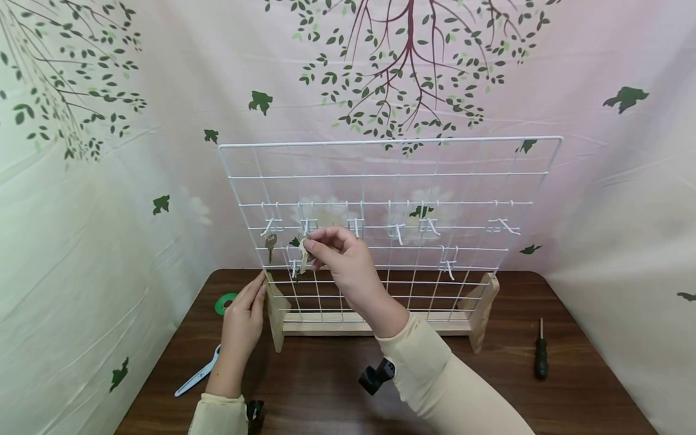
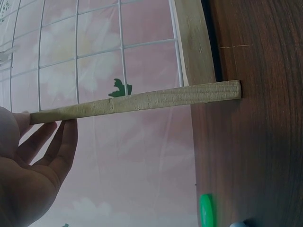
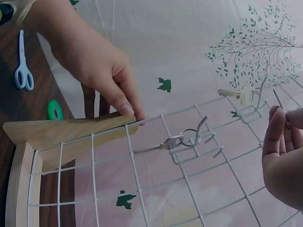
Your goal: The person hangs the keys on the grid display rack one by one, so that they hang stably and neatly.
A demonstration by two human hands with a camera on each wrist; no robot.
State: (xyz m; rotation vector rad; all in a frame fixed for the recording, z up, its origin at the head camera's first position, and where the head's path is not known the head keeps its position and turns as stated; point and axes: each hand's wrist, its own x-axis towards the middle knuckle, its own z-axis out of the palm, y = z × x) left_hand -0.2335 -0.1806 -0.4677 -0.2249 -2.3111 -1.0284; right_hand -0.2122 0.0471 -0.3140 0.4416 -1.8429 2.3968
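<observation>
A white wire grid panel (image 1: 380, 175) stands upright in a wooden base with hooks on it. With thumb and fingertips, my left hand (image 1: 241, 323) pinches the top of the base's left wooden side piece (image 1: 275, 311). In front of the grid's left part, my right hand (image 1: 353, 272) pinches a key (image 1: 304, 257) close to the upper hooks; in the right wrist view the fingers hide most of it. One key (image 1: 270, 241) hangs from the upper leftmost hook. Another key (image 3: 170, 143) hangs by its ring from the lower left hook (image 3: 201, 127).
On the dark wooden table (image 1: 315, 386), a green tape roll (image 1: 224, 303) and light blue scissors (image 1: 197, 377) lie at the left. A screwdriver (image 1: 541, 353) lies at the right. A patterned cloth (image 1: 179, 254) surrounds the table behind and at the sides.
</observation>
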